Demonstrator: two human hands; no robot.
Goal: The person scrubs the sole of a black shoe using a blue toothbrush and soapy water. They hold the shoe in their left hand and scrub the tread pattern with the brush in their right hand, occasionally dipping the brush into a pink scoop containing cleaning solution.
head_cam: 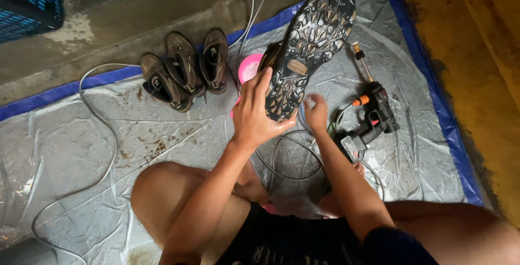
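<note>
Mud-caked tread faces us: our left hand (254,116) has its grip wrapped around the heel of an upturned hiking shoe (309,43), sole up, held over a silver tarp (108,151) edged in blue. Our right hand (316,112) sits just beside the heel, fingers blurred, so we cannot tell its grip. Three more brown shoes (184,67) lie in a row on the tarp, a black cordless spray gun (376,116) near the right hand, and a pink basin (250,67) shows behind the shoe.

Head camera looks steeply down, close over the tarp (162,135).
</note>
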